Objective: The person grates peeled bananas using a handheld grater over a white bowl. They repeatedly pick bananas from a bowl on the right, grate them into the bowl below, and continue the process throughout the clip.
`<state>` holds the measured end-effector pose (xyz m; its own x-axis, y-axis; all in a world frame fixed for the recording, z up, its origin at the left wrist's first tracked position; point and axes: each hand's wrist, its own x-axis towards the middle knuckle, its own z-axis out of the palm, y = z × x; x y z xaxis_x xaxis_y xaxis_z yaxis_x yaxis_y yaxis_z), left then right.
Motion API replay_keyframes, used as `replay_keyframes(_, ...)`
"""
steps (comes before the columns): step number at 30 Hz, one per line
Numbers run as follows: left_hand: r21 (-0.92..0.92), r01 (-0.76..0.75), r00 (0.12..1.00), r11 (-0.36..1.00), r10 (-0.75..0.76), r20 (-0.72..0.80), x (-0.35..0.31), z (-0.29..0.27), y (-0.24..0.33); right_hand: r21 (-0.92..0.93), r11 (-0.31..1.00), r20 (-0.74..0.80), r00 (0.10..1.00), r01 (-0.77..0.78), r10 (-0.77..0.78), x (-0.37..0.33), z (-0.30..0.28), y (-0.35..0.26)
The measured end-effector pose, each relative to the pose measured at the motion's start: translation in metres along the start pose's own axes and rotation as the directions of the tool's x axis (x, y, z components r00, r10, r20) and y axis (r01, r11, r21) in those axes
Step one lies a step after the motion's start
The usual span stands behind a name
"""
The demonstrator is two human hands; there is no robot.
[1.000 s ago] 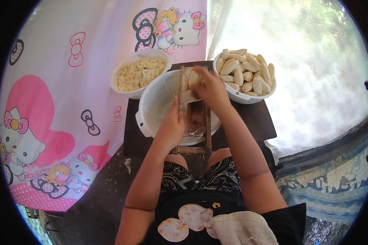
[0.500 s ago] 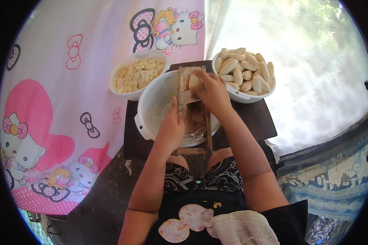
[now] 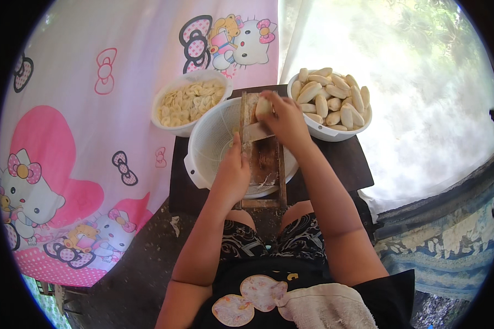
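Observation:
A wooden slicer [image 3: 267, 162] with a flat metal blade [image 3: 257, 131] lies across a large white perforated basin [image 3: 205, 143]. My left hand [image 3: 234, 171] is closed around the slicer's left rail, with the thumb along it near the blade. At the slicer's far end, my right hand [image 3: 288, 123] grips a pale peeled banana [image 3: 263, 106] and presses it on the board, just beyond the blade. The fingers partly hide this banana. Whole peeled bananas [image 3: 335, 98] are heaped in a white bowl [image 3: 335, 135] at the far right. Thin banana slices [image 3: 189, 101] fill another white bowl [image 3: 182, 130] at the far left.
A dark table [image 3: 343, 164] bears the basin and both bowls. The slicer's near end reaches past the table edge, above my knees. A pink printed curtain [image 3: 82, 137] hangs on the left, a white sheet [image 3: 411, 120] on the right. A towel [image 3: 335, 307] lies over my shirt.
The whole view has shifted slightly, so things sit a little lower and further right. Both hands keep their holds on the slicer and the banana, with the banana still near the far end.

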<state>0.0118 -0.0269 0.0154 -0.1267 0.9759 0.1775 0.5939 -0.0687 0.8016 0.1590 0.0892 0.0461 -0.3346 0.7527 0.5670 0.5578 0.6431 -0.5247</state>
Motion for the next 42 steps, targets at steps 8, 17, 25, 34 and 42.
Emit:
replay_keyframes(8, -0.024, -0.039, 0.999, 0.999, 0.039, -0.027, 0.002, 0.0, -0.006, 0.064, 0.986, 0.092, 0.983, 0.155, -0.16, -0.084, -0.018, -0.035)
replay_keyframes(17, 0.023, -0.023, 1.0, 0.999, 0.023, -0.009, 0.003, -0.001, -0.001, 0.046, 0.999, -0.035, 0.999, 0.002, -0.001, 0.016, 0.004, 0.007)
replay_keyframes(25, -0.019, -0.009, 1.0, 1.0, 0.009, -0.016, -0.001, 0.0, -0.002, 0.104, 0.984, 0.08, 0.984, 0.148, -0.156, -0.082, -0.024, -0.039)
replay_keyframes(34, -0.032, 0.032, 0.999, 0.999, -0.031, 0.017, 0.003, -0.003, -0.001, -0.009, 0.998, 0.024, 0.998, 0.061, -0.061, -0.02, -0.005, -0.001)
replay_keyframes(42, -0.063, 0.066, 0.997, 0.996, -0.064, 0.036, -0.001, -0.002, 0.0, 0.067, 0.993, 0.014, 0.995, 0.1, -0.101, -0.038, -0.004, -0.013)
